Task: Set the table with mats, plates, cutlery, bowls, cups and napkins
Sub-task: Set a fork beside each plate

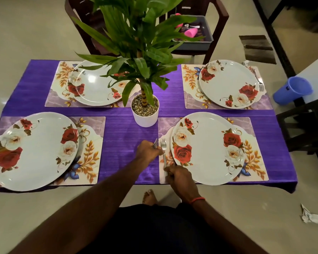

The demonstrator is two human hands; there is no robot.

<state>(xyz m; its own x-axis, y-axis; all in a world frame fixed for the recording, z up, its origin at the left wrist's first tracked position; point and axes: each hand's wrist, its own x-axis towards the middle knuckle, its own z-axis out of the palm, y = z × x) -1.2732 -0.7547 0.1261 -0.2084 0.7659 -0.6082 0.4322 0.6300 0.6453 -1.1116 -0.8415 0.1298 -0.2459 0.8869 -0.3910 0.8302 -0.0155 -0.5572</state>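
Purple cloth [125, 136] over the counter; white pot [145, 118] of the plant at its centre, all places taken from it.

- Four mats, four plates: two beyond the pot, two on the person's side of it. No bowls or cups set out.
- Near-right plate [207, 149] lies right of the pot and toward the person, on its mat [255, 167].
- Fork [164, 149] lies on that mat, just beside the plate's left rim, between pot and person. Long axis runs away from the person, tines toward the pot.
- Right hand [181, 178] at the handle end, grip closed on it with the fingertips. Judged to be squaring the fork to the plate.
- Left hand [148, 151] just left of the tines, nearer the pot, grip curled round a second fork [155, 143] whose tines poke out on the pot side.
- Coming move turns on this: the handle points back into the right hand, so a small turn or a release there finishes the placing.

Hard to read: whether the left hand holds more than one piece; the plate rim may overlap the fork's shaft. Leaves hide part of the plate beyond the pot to the left. Grey tub [191, 45] on a chair beyond the pot holds a pink cup [191, 32] and some cutlery, count unclear.
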